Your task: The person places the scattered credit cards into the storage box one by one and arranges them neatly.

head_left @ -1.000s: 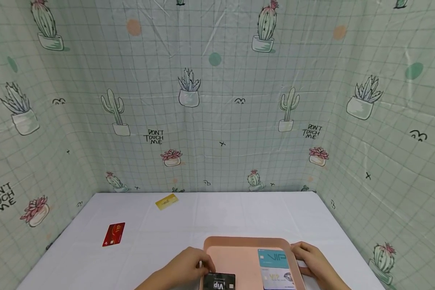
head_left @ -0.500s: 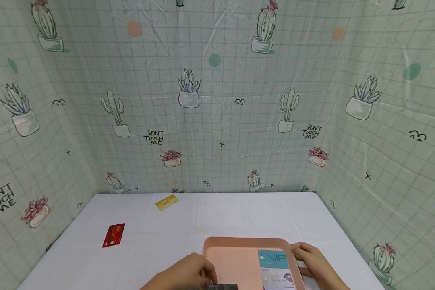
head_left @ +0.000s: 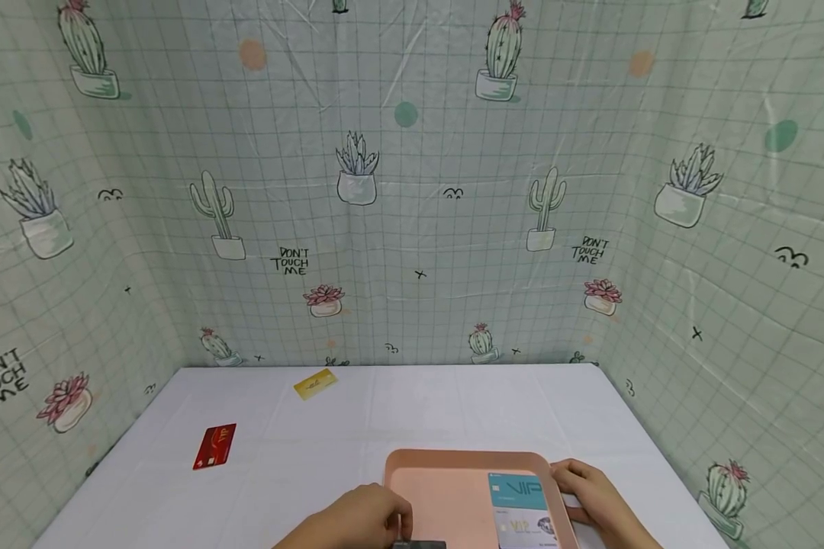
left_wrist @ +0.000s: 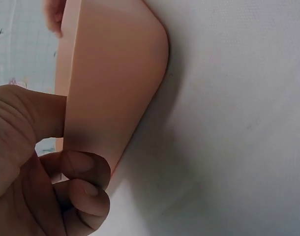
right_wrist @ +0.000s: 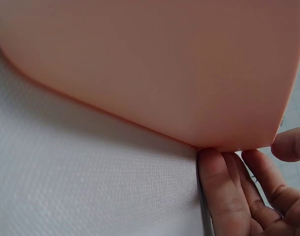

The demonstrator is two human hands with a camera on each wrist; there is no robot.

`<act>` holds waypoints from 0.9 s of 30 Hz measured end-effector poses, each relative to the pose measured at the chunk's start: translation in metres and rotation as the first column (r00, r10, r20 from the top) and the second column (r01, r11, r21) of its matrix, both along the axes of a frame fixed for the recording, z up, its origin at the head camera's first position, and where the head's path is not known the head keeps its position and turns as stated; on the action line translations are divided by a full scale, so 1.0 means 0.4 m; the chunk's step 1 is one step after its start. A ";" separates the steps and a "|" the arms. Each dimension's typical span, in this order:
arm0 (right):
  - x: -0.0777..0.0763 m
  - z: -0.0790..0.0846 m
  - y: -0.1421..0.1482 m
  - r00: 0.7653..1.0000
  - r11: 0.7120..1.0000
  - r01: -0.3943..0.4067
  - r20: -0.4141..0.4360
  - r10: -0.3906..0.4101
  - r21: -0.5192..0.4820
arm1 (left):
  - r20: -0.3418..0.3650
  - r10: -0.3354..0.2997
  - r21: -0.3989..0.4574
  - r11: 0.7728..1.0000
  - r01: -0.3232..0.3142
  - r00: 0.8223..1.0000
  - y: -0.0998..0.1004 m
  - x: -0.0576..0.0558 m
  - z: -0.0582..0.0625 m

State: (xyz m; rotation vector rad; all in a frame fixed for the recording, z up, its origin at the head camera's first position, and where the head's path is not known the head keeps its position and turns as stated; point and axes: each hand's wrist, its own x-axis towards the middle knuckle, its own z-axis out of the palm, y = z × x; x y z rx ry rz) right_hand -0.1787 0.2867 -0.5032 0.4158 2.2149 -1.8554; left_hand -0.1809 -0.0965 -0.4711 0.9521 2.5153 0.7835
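Observation:
My left hand (head_left: 362, 518) bends over the left rim of a pink tray (head_left: 446, 488), its fingertips on a black card (head_left: 420, 544) at the tray's near left. Only a dark strip of that card shows above the lower frame edge. In the left wrist view, one digit passes behind the tray wall while the other fingers (left_wrist: 87, 169) curl outside it. On the right side, my right hand (head_left: 600, 496) grips the tray wall, thumb at the rim and fingers below. A teal VIP card (head_left: 517, 490) lies inside the tray at the right, above a silver-white VIP card (head_left: 524, 528).
A red VIP card (head_left: 215, 446) lies on the white tabletop (head_left: 281, 457) to the left of the tray. Farther back sits a gold card (head_left: 315, 383). Cactus-print cloth (head_left: 412, 229) surrounds the table at the back and both sides.
My left hand has moved slightly nearer and to the right. The black card has slid toward the near edge, its printed face now out of frame. The right hand and the tray stay put.

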 end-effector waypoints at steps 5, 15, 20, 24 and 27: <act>-0.001 -0.003 -0.002 1.000 1.000 0.013 0.003 -0.013 0.013 | -0.021 -0.004 -0.030 1.000 0.003 1.000 0.008 0.002 -0.011; 0.001 0.005 -0.002 1.000 1.000 0.008 0.003 -0.008 0.007 | -0.037 -0.002 -0.052 0.999 0.000 0.999 0.012 0.003 -0.018; 0.003 0.009 -0.002 1.000 1.000 0.000 0.001 0.000 0.007 | -0.047 -0.002 -0.058 0.998 0.000 0.999 0.013 0.006 -0.018; 0.004 0.006 -0.002 1.000 1.000 -0.003 0.002 0.003 0.008 | -0.059 -0.006 -0.063 0.998 0.002 0.998 0.014 0.008 -0.014; 0.003 0.004 -0.002 1.000 1.000 -0.001 0.003 0.001 0.013 | -0.046 -0.004 -0.052 0.999 0.002 0.999 0.013 0.009 -0.015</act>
